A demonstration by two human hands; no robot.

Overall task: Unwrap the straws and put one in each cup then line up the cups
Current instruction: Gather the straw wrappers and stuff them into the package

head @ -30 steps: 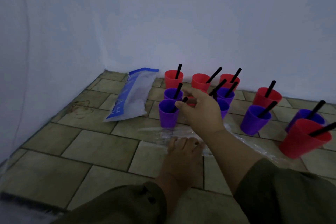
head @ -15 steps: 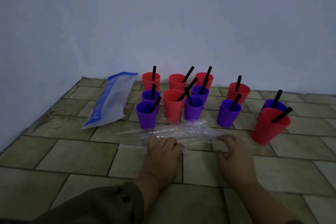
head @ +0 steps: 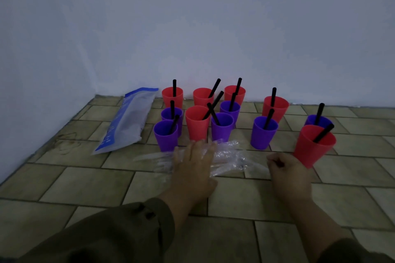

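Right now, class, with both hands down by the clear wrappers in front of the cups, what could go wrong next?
1. The right hand is curled close beside the nearest red cup; a careless move might tip it and its straw.
2. The left hand lies flat on the clear wrappers, which reach toward the purple cup; dragging them could nudge it.

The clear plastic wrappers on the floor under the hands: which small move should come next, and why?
Probably gather the clear plastic wrappers and lift them aside. The left hand lies flat on them, the right hand is closed at their end, and every red and purple plastic cup in view already holds a black straw. The pile lies just in front of the cups, where lining up would happen.
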